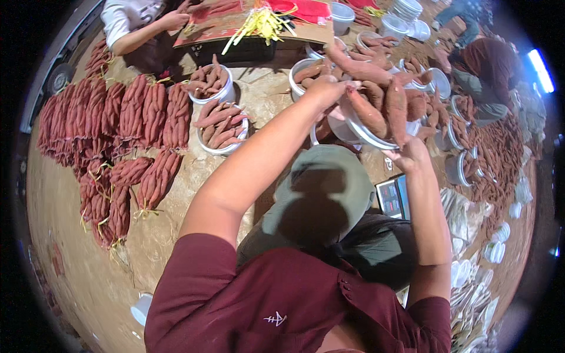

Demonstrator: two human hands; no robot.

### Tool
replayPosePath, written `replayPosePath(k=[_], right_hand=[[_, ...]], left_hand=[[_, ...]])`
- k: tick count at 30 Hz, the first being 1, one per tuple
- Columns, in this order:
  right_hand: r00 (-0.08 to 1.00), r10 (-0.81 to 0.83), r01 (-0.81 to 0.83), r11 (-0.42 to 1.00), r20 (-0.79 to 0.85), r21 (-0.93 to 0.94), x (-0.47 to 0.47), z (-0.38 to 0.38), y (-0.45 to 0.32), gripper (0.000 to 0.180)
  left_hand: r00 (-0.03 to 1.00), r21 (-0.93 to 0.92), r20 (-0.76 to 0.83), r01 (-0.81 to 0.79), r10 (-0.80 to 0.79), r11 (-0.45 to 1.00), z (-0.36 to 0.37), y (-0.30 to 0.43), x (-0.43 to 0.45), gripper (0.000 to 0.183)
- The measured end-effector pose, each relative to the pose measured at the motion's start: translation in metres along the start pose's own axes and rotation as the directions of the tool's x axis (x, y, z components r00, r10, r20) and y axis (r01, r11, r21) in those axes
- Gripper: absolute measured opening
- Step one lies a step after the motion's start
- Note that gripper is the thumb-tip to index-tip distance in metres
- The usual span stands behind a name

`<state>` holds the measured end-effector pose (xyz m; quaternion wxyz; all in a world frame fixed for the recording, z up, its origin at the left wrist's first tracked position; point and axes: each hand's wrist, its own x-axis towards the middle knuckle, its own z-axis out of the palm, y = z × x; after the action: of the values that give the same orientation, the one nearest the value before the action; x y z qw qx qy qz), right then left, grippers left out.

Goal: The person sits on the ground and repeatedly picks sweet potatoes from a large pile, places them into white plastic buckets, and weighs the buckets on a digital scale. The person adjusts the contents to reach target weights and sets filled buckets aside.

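A white plastic bucket heaped with sweet potatoes is tilted in front of me, held between both hands. My left hand is at the bucket's left side, its fingers partly hidden by the sweet potatoes. At the near right edge, my right hand grips the rim from below. A long sweet potato lies across the far side of the heap. Just left of the held bucket, another bucket of sweet potatoes is partly covered by my left forearm.
Netted bundles of sweet potatoes line the floor at left. Two filled buckets stand nearer. A person's hand is by the cardboard-topped table. A digital scale display sits beside my knee. A loose pile spreads at right, near a bent-over person.
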<state>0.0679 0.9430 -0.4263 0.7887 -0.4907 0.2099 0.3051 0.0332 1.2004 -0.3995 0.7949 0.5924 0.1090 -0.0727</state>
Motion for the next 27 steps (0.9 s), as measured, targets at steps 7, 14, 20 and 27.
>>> replayPosePath(k=[7, 14, 20, 27], right_hand=[[0.992, -0.048, 0.025, 0.981, -0.116, -0.194, -0.012, 0.001, -0.001, 0.027], [0.978, -0.072, 0.066, 0.997, -0.197, -0.040, -0.026, -0.048, -0.014, 0.027], [0.950, -0.086, 0.087, 0.996, -0.299, -0.010, -0.038, -0.120, -0.014, 0.028], [0.908, -0.046, 0.117, 0.982, -0.416, 0.146, -0.020, -0.203, 0.020, 0.028]], left_hand=[[1.000, 0.077, 0.012, 0.024, -0.025, 0.997, 0.007, -0.016, 0.011, 0.035], [0.949, -0.018, 0.266, 0.183, -0.172, 0.983, 0.036, -0.023, 0.030, 0.033], [0.980, 0.068, 0.142, 0.130, -0.139, 0.989, 0.002, -0.059, 0.057, 0.024], [0.913, 0.290, -0.300, 0.364, -0.277, 0.885, -0.092, -0.192, 0.088, 0.038]])
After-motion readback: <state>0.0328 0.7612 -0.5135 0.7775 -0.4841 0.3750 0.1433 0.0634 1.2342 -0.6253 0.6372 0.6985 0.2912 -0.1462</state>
